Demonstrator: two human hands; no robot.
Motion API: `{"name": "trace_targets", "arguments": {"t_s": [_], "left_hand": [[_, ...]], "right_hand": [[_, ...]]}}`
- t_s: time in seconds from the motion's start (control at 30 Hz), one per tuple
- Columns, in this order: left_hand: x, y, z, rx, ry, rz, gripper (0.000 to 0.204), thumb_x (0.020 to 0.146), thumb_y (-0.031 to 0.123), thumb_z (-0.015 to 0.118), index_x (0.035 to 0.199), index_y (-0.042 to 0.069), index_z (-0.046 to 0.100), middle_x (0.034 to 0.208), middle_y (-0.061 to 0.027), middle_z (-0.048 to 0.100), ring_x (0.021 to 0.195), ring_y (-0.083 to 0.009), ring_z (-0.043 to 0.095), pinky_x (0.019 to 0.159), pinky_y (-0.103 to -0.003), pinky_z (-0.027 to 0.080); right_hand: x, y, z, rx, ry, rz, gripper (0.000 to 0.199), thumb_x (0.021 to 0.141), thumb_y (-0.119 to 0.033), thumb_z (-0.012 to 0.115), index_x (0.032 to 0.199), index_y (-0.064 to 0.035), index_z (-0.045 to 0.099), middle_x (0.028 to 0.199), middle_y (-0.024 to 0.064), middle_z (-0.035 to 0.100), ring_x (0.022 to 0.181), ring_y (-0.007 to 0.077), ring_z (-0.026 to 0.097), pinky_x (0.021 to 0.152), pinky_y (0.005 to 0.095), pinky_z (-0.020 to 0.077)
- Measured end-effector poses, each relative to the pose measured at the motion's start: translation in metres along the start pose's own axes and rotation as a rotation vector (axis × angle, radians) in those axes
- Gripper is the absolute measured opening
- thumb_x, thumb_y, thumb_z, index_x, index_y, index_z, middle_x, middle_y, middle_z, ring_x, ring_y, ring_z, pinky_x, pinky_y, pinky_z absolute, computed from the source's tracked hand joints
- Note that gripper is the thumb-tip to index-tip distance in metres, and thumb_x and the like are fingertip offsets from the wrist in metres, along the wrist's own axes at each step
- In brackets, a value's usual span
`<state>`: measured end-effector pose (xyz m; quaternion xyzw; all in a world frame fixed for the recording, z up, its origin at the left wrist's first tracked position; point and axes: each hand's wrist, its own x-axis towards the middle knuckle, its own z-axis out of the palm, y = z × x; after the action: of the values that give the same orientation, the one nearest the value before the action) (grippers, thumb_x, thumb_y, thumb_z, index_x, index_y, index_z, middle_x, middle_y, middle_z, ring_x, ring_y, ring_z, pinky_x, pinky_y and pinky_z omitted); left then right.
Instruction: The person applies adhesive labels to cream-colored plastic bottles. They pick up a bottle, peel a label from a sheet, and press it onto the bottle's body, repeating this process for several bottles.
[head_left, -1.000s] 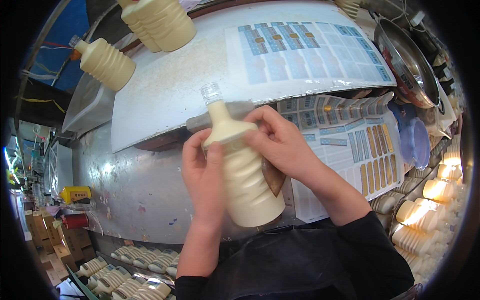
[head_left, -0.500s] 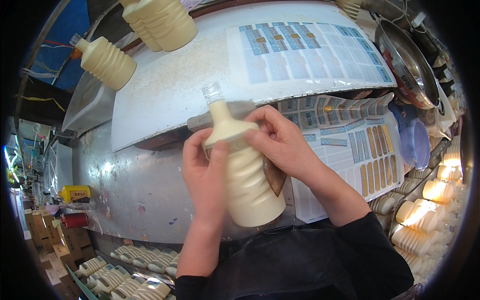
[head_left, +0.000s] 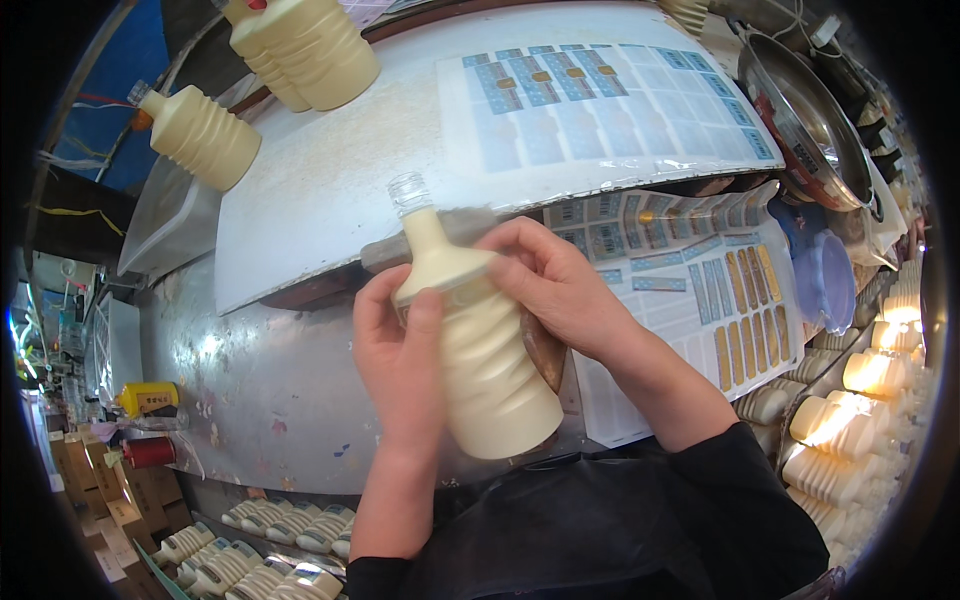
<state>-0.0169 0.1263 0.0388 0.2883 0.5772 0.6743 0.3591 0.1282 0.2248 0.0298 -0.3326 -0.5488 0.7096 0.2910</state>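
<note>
A cream bottle (head_left: 495, 370) with a ribbed body and a clear threaded mouth leans between my two hands, its neck pointing away from me. My left hand (head_left: 398, 345) grips its left side, thumb on the front just below the shoulder. My right hand (head_left: 560, 290) closes on the right of the shoulder, thumb pressed to the surface. A narrow grey strip, probably a label, runs round below the shoulder between the thumbs; it is blurred. Beneath my right hand, beside the bottle, shows a flat brown pointed piece (head_left: 543, 350), its upper end hidden.
Label sheets lie on the white board (head_left: 320, 180), and another label sheet (head_left: 680, 300) lies lower right. More cream bottles (head_left: 205, 135) stand at the far left. A metal pan (head_left: 805, 120) and a purple tub (head_left: 825, 280) are at right. Crates of bottles (head_left: 225, 565) flank me.
The scene has shifted slightly leftward in view. Both hands keep their hold on the bottle, and the strip between my thumbs looks more blurred now.
</note>
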Motion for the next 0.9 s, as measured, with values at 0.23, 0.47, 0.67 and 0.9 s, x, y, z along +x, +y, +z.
{"name": "trace_targets", "arguments": {"t_s": [0.23,0.47,0.67,0.9], "left_hand": [[-0.0001,0.0013,-0.0014,0.001,-0.003,-0.01,0.029,0.099,0.009,0.067,0.124,-0.001,0.056,0.119,-0.0079,0.061,0.108,-0.0135,0.057,0.096,-0.03,0.048],[0.0001,-0.0004,-0.0024,-0.003,-0.012,-0.005,0.029,0.099,0.008,0.067,0.124,-0.001,0.056,0.12,-0.0077,0.06,0.11,-0.0135,0.056,0.097,-0.029,0.047],[-0.0002,0.0011,-0.002,0.002,-0.017,-0.011,0.029,0.099,0.008,0.066,0.125,-0.001,0.056,0.12,-0.0079,0.06,0.11,-0.0137,0.056,0.097,-0.03,0.047],[-0.0002,-0.0001,-0.0014,0.02,-0.007,0.014,0.026,0.102,0.009,0.064,0.125,-0.001,0.057,0.117,-0.0086,0.063,0.105,-0.013,0.059,0.094,-0.028,0.05]], "right_hand": [[-0.0023,-0.0085,0.0015,-0.066,0.012,0.022,0.021,0.103,-0.015,0.059,0.119,-0.0023,0.06,0.099,0.0012,0.066,0.088,0.0045,0.06,0.079,0.0225,0.0499],[-0.0018,-0.0063,-0.0003,-0.071,-0.006,0.014,0.024,0.103,-0.02,0.061,0.119,-0.0022,0.059,0.098,0.0013,0.066,0.088,0.0043,0.06,0.078,0.0224,0.0496],[-0.0019,-0.0065,0.0006,-0.098,0.006,0.009,0.025,0.103,-0.02,0.063,0.119,-0.002,0.06,0.097,0.001,0.066,0.086,0.004,0.059,0.077,0.0221,0.0494],[-0.0017,-0.0069,0.0017,-0.119,0.02,0.014,0.025,0.102,-0.02,0.063,0.119,-0.0021,0.06,0.096,0.0006,0.065,0.085,0.0041,0.059,0.076,0.022,0.0491]]}}
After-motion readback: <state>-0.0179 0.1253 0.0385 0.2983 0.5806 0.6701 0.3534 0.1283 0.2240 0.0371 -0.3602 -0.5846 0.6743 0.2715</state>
